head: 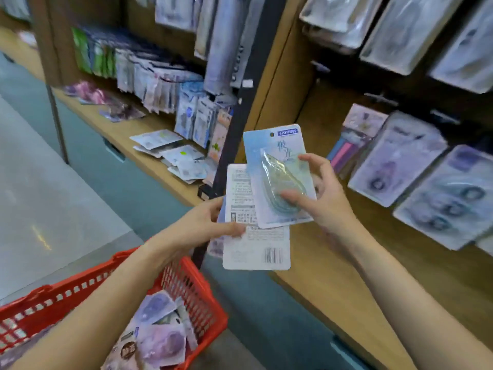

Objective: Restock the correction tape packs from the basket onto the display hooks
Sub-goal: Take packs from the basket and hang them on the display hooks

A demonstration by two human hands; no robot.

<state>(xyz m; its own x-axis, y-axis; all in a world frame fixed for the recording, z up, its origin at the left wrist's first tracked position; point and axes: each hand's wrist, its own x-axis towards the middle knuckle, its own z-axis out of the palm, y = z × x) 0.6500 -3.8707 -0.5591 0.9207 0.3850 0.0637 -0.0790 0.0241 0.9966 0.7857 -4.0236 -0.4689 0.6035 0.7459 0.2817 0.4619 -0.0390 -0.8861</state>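
Observation:
My right hand (pixel 324 193) pinches a pale blue correction tape pack (pixel 277 161), front side up, its hang hole at the top, thumb on the clear blister. My left hand (pixel 210 222) grips a small stack of packs (pixel 256 247) turned back side up, with print and a barcode showing. The blue pack overlaps the stack's upper right. The red basket (pixel 202 297) hangs on my left forearm, with purple and white packs (pixel 160 335) inside. Display hooks (pixel 381 98) jut from the wooden panel to the right, above hanging packs (pixel 400 169).
A dark upright post (pixel 237 108) divides two wooden display bays. The left bay has hanging packets (pixel 160 84) and loose packs (pixel 173 153) lying on its wooden ledge. Teal cabinet fronts (pixel 128 188) sit below the ledge, and grey floor (pixel 40 204) lies to the left.

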